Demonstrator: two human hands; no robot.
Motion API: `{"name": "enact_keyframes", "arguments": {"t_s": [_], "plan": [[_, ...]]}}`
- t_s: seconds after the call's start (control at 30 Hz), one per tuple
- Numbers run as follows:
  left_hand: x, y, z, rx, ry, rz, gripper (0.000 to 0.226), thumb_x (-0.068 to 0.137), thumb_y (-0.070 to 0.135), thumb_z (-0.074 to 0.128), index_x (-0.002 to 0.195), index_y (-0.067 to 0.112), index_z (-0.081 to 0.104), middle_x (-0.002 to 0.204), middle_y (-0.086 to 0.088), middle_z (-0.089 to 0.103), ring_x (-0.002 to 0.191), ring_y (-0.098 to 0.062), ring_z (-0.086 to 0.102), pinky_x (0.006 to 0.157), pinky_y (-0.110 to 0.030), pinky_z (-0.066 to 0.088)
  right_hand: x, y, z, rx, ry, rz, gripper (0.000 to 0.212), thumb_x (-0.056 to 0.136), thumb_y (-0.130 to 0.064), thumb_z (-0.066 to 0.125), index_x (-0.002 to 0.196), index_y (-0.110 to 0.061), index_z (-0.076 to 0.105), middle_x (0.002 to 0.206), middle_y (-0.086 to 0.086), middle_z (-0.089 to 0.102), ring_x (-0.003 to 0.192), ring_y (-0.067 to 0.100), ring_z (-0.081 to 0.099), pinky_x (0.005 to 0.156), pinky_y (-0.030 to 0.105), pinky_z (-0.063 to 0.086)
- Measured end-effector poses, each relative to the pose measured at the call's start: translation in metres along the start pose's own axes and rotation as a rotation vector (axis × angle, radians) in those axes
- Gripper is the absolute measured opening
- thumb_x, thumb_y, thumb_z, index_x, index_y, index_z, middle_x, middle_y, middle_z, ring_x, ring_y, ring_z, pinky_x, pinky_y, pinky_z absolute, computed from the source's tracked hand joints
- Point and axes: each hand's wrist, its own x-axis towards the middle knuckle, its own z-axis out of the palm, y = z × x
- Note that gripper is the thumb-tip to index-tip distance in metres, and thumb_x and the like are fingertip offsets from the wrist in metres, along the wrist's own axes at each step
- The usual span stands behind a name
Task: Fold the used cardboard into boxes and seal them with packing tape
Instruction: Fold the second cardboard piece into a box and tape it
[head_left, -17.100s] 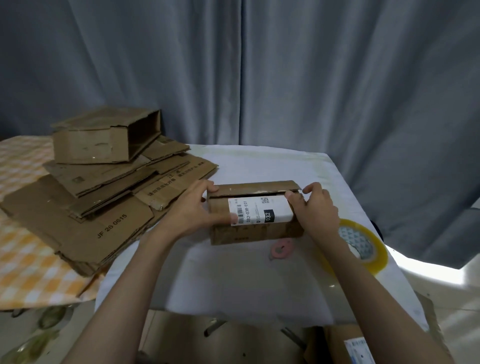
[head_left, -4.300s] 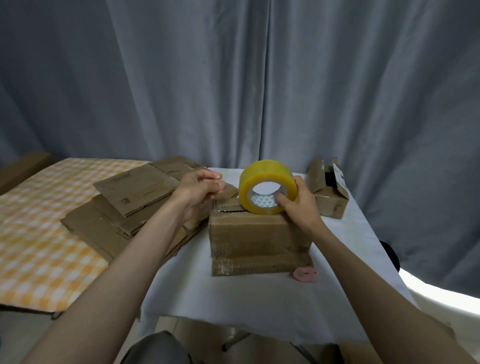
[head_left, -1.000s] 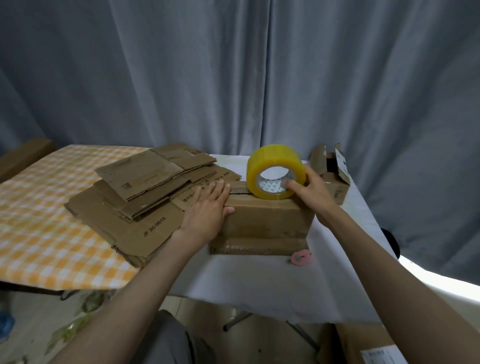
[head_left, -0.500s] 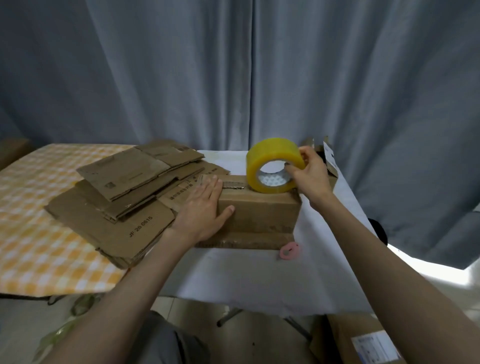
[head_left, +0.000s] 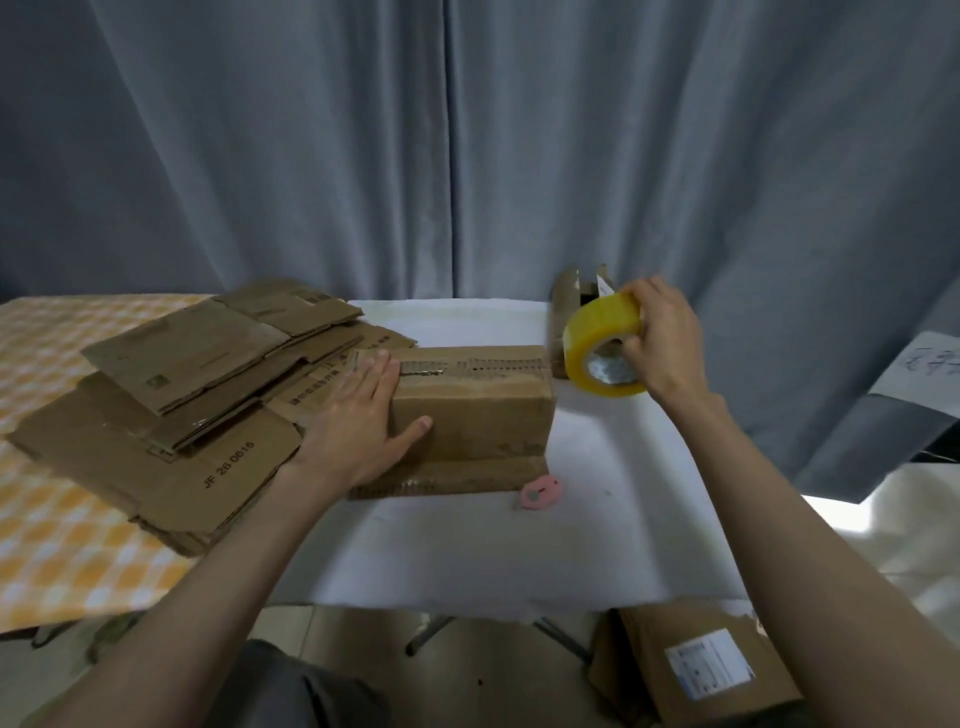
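A folded brown cardboard box (head_left: 478, 415) stands on the white table (head_left: 467, 545), its top flaps closed. My left hand (head_left: 363, 421) lies flat over the box's left end, fingers straight on the top and thumb on the front face. My right hand (head_left: 662, 343) grips a yellow roll of packing tape (head_left: 597, 351), held in the air just past the box's right end. A strip of tape between roll and box is too faint to make out.
A stack of flattened cardboard (head_left: 176, 395) lies left of the box, partly on an orange checked cloth (head_left: 47, 545). A small pink cutter (head_left: 540, 491) sits at the box's front right corner. Another open box (head_left: 571, 306) stands behind the roll. A labelled box (head_left: 696, 665) rests on the floor.
My right hand has carried the tape roll off the box top to the right, beyond the box's right end. My left hand still presses the box's left end.
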Motion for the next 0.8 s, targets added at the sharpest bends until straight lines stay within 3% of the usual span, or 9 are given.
{"name": "enact_keyframes", "arguments": {"t_s": [0.23,0.43,0.67,0.8], "plan": [[0.000,0.002,0.002,0.003,-0.006,0.017,0.100,0.083,0.080,0.011,0.160,0.017,0.001,0.167,-0.002,-0.003,0.154,-0.016,0.000,0.123,-0.033,-0.002,-0.013,0.015,0.013,-0.029,-0.084,0.030,0.048,0.064,0.009,0.061,0.109,-0.007,0.061,0.103,0.012,0.056,0.094,0.037,0.054,0.073,0.046,0.049],[-0.001,0.002,-0.001,0.007,0.012,0.023,0.092,0.092,0.074,0.025,0.160,0.016,0.002,0.167,-0.002,-0.002,0.154,-0.015,-0.001,0.123,-0.031,-0.003,-0.017,0.024,0.027,-0.033,-0.145,0.053,0.054,0.065,0.011,0.060,0.116,-0.006,0.061,0.111,0.012,0.057,0.097,0.038,0.054,0.072,0.043,0.048],[-0.002,0.003,-0.003,-0.018,-0.008,0.005,0.098,0.084,0.079,0.017,0.160,0.019,0.001,0.167,0.001,-0.004,0.154,-0.014,-0.001,0.125,-0.034,0.000,-0.029,0.036,0.049,0.029,-0.184,0.085,0.049,0.065,0.012,0.061,0.111,-0.006,0.062,0.115,0.011,0.060,0.102,0.036,0.056,0.075,0.038,0.046],[0.002,0.007,-0.003,-0.016,-0.023,-0.008,0.099,0.081,0.085,0.012,0.159,0.027,-0.005,0.165,0.011,-0.012,0.154,-0.015,-0.003,0.125,-0.039,0.003,-0.028,0.038,0.057,0.049,-0.216,0.096,0.051,0.066,0.012,0.060,0.114,-0.008,0.061,0.124,0.010,0.059,0.110,0.036,0.055,0.080,0.047,0.051]]}}
